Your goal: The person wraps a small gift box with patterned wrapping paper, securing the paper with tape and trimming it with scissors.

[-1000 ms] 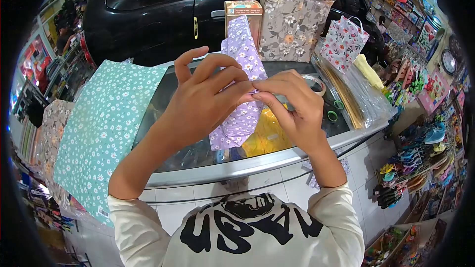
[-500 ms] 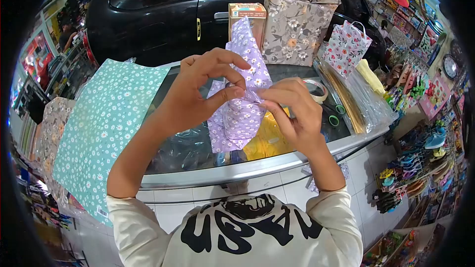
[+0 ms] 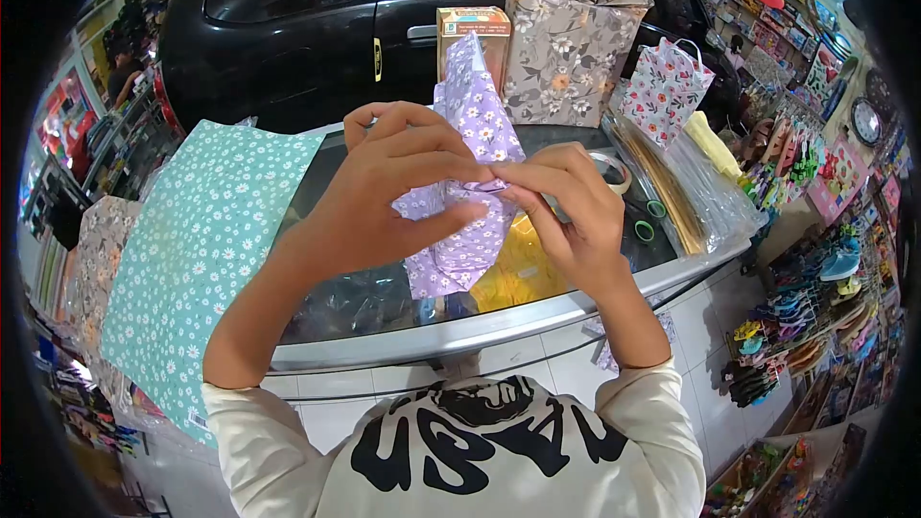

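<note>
Purple floral wrapping paper point(image 3: 470, 242), folded into an upright shape, stands on the glass counter between my hands. My left hand point(image 3: 408, 177) reaches over it from the left, thumb and fingers apart, its fingertips touching the paper's middle fold beside the other hand. With thumb and index finger together, my right hand point(image 3: 566, 197) pinches a crease of the purple paper. Part of the paper is hidden behind my left hand.
Green daisy paper point(image 3: 206, 240) drapes over the counter's left. Behind stand a small box point(image 3: 475, 24) and a large floral-wrapped box point(image 3: 571, 58). Rightward are a floral bag point(image 3: 667, 91), tape point(image 3: 614, 173), green-handled scissors point(image 3: 646, 230) and plastic-wrapped sticks point(image 3: 672, 211). A person point(image 3: 125, 72) is at far left.
The fingers of my left hand have straightened and moved to the right against the fold, and its thumb has dropped away. My right hand keeps its pinch in nearly the same place.
</note>
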Tool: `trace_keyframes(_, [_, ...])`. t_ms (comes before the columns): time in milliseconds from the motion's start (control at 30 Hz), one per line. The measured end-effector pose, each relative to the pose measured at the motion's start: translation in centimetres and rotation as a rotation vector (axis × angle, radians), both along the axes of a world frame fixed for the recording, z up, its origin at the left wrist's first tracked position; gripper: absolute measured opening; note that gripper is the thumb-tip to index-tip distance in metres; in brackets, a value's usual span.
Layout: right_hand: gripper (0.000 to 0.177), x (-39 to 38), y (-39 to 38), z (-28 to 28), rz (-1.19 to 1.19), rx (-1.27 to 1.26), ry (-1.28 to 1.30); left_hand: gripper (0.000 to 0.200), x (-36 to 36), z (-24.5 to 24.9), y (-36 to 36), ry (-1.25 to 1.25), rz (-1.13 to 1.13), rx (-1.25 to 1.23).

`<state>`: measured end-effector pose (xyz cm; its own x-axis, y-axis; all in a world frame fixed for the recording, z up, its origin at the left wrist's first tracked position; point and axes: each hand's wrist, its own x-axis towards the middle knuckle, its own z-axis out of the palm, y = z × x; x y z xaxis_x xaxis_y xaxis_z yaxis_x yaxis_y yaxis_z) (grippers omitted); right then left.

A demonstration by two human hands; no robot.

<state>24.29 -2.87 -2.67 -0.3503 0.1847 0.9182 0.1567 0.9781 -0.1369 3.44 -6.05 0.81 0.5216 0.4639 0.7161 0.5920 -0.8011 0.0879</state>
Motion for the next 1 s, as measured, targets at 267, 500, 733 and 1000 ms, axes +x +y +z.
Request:
trace_keyframes(267, [0.029, 0.5, 0.0, -0.4, -0.007, 0.002, -0.041, 0.030, 0.3, -1.4, 1.2, -0.224, -0.073, -0.157])
trace_keyframes(500, [0.030, 0.7, 0.3, -1.3, -0.028, 0.065, -0.016, 0.029, 0.6, -3.2, 1.8, -0.189, -0.003, 0.191])
trace_keyframes(733, [0.033, 0.3, 0.6, -2.0, -0.037, 0.191, -0.023, 0.021, 1.3, -4.5, 1.2, -0.187, 0.120, 0.249])
trace_keyframes(1000, [0.031, 0.6, 0.9, -1.6, -0.075, 0.331, -0.071, 0.018, 0.5, -4.5, 1.0, -0.029, 0.211, 0.512])
